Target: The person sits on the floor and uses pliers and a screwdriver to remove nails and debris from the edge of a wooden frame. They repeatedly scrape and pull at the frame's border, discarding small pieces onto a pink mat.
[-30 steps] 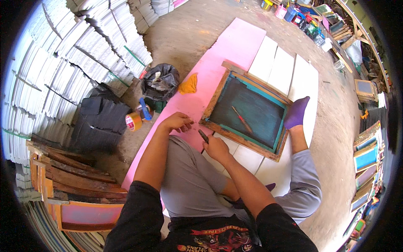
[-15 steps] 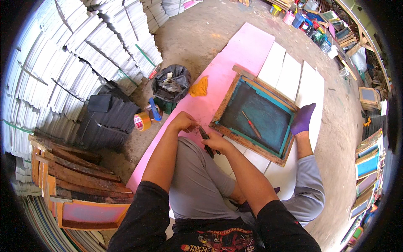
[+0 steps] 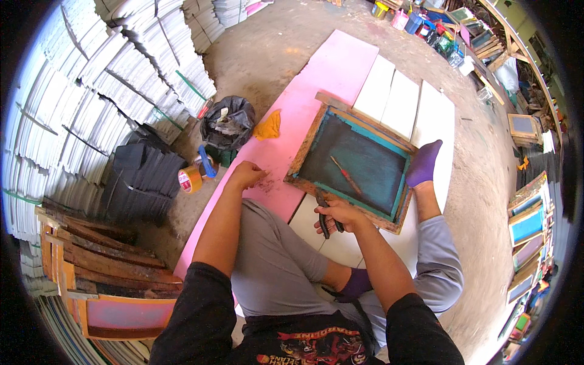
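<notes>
My right hand is wrapped around dark-handled pliers, held above the white boards by the frame's near edge. My left hand hovers low at the pink board, fingertips pinched together; whether something tiny is between them I cannot make out. Dark crumbs are scattered on the pink surface beside those fingertips. A wooden screen-printing frame with dark teal mesh lies flat across the boards. On its mesh rests a slim tool with a red handle. My purple-socked foot is against the frame's right side.
An orange cloth lies on the pink board. Left of it stand a black bag-lined bin, an orange tape roll and a blue one. Tall paper stacks and wooden frames line the left side.
My right hand has moved right with the pliers, away from my left hand and toward the frame. The left hand stays over the pink board. The whole view has shifted slightly.
</notes>
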A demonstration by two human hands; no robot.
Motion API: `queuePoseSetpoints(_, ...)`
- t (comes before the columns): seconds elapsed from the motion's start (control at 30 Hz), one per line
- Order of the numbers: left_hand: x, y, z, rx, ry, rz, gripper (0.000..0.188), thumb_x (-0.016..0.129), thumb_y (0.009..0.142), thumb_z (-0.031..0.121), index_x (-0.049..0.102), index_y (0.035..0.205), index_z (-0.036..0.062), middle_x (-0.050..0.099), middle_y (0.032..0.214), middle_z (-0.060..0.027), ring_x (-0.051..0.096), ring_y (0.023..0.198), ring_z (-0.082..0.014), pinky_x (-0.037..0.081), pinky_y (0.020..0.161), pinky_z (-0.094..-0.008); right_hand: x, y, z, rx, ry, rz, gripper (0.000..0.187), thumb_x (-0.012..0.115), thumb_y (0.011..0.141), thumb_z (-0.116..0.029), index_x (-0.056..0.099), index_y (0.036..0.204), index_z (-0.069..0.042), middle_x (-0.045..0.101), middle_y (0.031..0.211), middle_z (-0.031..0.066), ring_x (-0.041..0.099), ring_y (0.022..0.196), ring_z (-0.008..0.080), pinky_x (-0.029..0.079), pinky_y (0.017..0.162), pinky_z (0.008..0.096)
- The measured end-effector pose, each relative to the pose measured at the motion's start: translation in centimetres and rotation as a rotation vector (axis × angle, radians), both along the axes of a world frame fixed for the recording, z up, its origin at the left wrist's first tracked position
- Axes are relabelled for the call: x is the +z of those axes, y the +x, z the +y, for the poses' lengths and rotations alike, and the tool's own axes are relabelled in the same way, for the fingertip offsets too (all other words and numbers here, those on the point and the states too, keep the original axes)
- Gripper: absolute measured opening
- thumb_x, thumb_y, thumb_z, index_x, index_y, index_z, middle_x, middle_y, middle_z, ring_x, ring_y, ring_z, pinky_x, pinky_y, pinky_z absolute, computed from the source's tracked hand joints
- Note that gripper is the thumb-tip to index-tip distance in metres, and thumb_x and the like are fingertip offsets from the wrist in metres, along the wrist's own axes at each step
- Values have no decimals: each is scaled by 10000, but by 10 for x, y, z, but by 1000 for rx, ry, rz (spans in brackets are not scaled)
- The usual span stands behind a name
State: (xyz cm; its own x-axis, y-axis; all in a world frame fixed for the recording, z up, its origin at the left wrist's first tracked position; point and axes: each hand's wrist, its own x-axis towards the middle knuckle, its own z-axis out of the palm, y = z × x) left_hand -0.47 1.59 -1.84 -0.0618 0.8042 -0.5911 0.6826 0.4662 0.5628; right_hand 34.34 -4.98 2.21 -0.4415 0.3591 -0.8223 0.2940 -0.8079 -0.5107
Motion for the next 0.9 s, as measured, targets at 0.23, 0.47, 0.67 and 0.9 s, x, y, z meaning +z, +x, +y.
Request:
queuePoseSetpoints(0.23, -2, -1, -5, 27, -17, -52, 428, 751, 847, 441, 749, 945, 24, 687, 709, -82, 640, 545, -187, 484, 469, -327, -2, 12, 12, 38, -71, 36, 439, 510, 1050, -318, 484, 1368, -17, 717, 1012, 272, 747, 858, 354, 612, 657, 419)
queuePoseSetpoints(0.47, -7, -3, -4, 45, -21, -100, 381, 739, 859, 401, 735, 920, 25, 681, 714, -68, 633, 543, -174, 469, 457, -320, -10, 27, 30, 138, -128, 66, 510, 506, 1049, -331, 445, 1426, 6, 714, 1004, 281, 743, 880, 373, 618, 687, 460)
queuePoseSetpoints(0.67, -6, -1, -1, 48, -15, -151, 357, 730, 864, 372, 731, 908, 18, 685, 724, -61, 621, 538, -167, 466, 456, -318, -10, 28, 48, 262, -130, -2, 520, 529, 1039, -342, 481, 1398, 31, 711, 867, 225, 742, 817, 342, 614, 657, 452)
queuePoseSetpoints(0.9, 1, 3, -1, 73, -17, -172, 336, 728, 871, 350, 728, 922, 18, 678, 722, -57, 590, 526, -147, 441, 444, -302, 6, -4, 24, 281, 244, -303, 338, 593, 942, -211, 599, 1129, 70, 663, 709, 180, 681, 576, 263, 537, 466, 418)
